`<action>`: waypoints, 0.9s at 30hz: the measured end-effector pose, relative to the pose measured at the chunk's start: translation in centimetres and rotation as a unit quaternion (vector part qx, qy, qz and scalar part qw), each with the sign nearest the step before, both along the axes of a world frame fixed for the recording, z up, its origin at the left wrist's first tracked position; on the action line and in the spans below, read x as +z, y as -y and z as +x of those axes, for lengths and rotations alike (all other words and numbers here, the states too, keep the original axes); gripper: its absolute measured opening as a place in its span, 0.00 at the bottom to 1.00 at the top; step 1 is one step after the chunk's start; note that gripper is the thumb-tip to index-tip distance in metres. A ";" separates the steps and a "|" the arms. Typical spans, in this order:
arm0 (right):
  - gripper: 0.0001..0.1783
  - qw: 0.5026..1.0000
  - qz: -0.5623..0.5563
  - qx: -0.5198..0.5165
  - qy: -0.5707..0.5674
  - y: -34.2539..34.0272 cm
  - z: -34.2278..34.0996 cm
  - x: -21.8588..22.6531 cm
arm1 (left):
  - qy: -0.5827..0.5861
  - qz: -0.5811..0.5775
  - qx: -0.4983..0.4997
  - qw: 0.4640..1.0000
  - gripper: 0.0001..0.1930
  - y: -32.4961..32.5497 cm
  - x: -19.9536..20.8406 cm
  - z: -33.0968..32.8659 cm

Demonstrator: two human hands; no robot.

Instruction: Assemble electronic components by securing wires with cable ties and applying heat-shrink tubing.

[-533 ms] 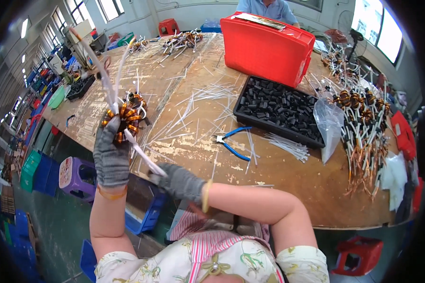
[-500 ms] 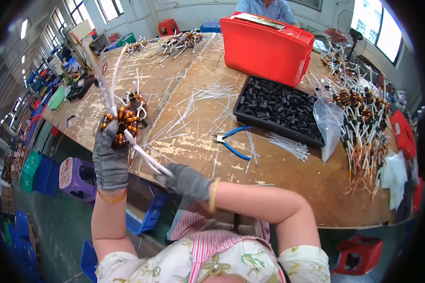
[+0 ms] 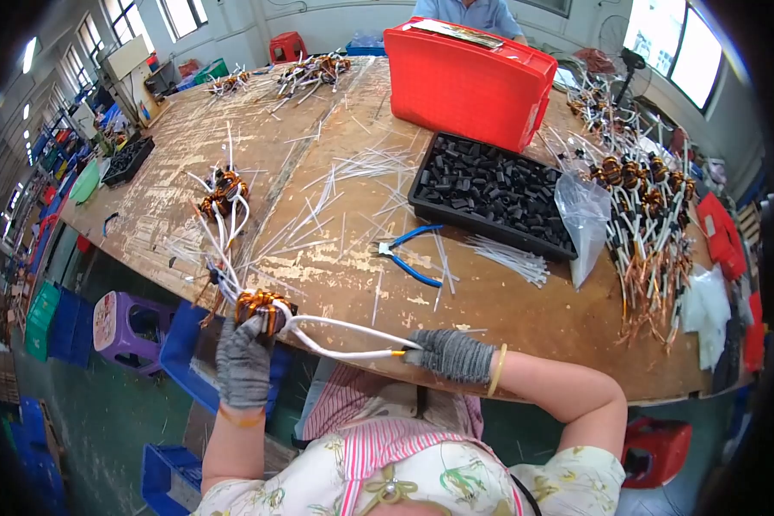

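Note:
My left hand (image 3: pixel 244 365), in a grey knit glove, is closed round a copper-wound toroidal coil (image 3: pixel 265 308) at the table's front edge. Two white-sleeved leads (image 3: pixel 344 337) run from this coil to the right in a long loop. My right hand (image 3: pixel 457 355), gloved the same way, pinches their ends, where a short yellow-orange piece shows. Other white leads (image 3: pixel 221 273) stretch away from the held coil on its far side. Just beyond lie more copper coils (image 3: pixel 224 193) with white leads. Blue-handled cutting pliers (image 3: pixel 410 257) rest on the table, beyond my right hand.
A black tray (image 3: pixel 490 237) of small black pieces stands before a red crate (image 3: pixel 469 90). Coils with bare copper ends (image 3: pixel 649 215) are heaped at right beside a plastic bag (image 3: pixel 583 228). White ties (image 3: pixel 512 261) lie scattered. A person (image 3: pixel 469 10) sits beyond the crate.
My left hand has brought the coil down and nearer, to the table's front edge. My right hand has moved right, drawing the white leads out sideways. The view has shifted slightly.

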State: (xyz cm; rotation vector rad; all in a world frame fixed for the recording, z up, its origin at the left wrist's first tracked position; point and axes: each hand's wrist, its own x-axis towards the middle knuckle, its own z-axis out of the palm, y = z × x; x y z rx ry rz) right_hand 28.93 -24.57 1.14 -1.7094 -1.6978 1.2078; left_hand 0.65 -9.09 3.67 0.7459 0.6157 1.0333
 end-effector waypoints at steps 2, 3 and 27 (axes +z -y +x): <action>0.18 0.999 0.005 -0.011 0.039 0.1 1.0 -2.4 | -0.008 -0.027 -0.009 1.000 0.23 -0.6 -2.0 1.0; 0.17 1.000 -0.007 -0.014 -0.012 0.1 1.6 -4.1 | -0.015 -0.052 -0.017 0.998 0.22 -0.9 -2.9 1.6; 0.14 0.993 -0.039 -0.101 -0.035 2.8 9.0 -0.5 | -0.412 0.588 -0.197 0.668 0.10 -2.6 -4.8 14.0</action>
